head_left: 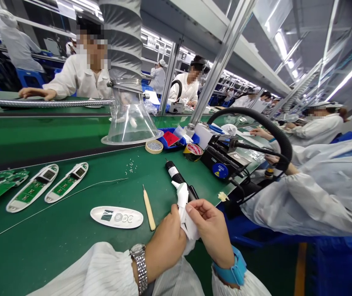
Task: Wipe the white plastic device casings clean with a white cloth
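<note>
My left hand [166,242] and my right hand [211,232] meet at the near edge of the green table [55,238], both closed on a crumpled white cloth [184,213] that sticks up between the fingers. A silver watch sits on my left wrist, a blue band on the right. Just behind the cloth lies a black pen-shaped tool [180,179]. A wooden stick [149,207] and a white oval cover [116,216] lie left of my hands.
Two open white housings with green boards [48,185] lie at the left. A clear extraction hood [129,119], tape rolls [154,146], a blue tray [176,139] and a black soldering station [222,158] stand behind. A co-worker's white sleeve [311,197] is at my right.
</note>
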The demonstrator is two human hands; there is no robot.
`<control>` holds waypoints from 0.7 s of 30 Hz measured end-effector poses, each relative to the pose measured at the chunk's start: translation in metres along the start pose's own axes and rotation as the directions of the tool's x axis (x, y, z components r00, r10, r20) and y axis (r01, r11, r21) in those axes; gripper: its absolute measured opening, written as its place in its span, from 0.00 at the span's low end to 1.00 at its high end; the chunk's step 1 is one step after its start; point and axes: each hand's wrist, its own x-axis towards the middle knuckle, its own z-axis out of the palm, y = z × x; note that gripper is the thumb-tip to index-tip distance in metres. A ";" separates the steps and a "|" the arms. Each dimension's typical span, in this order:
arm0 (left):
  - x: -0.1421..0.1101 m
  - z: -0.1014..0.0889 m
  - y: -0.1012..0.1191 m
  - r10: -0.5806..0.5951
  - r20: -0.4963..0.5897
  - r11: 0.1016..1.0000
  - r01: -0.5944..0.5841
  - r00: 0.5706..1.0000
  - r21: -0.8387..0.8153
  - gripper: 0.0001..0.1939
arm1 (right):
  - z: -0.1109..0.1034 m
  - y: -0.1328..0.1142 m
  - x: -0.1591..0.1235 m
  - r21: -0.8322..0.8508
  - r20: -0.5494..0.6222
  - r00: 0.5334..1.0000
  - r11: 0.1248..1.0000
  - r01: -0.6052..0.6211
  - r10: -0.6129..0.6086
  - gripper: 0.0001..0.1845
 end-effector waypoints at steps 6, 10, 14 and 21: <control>-0.001 -0.001 0.001 -0.006 0.003 1.000 0.006 1.000 0.025 0.14 | 0.001 -0.002 0.000 0.014 0.003 1.000 1.000 -0.003 0.003 0.15; 0.000 -0.001 0.001 0.001 0.006 1.000 -0.001 1.000 -0.005 0.13 | 0.000 -0.004 0.000 -0.003 0.005 1.000 1.000 -0.013 0.013 0.15; -0.001 0.000 0.000 -0.007 -0.002 1.000 0.007 1.000 0.030 0.12 | 0.001 -0.005 0.002 -0.005 -0.018 1.000 1.000 0.002 -0.002 0.16; 0.000 -0.002 0.000 -0.007 -0.004 1.000 0.007 1.000 0.006 0.14 | 0.002 0.001 -0.003 0.026 0.026 0.998 0.998 -0.052 0.051 0.15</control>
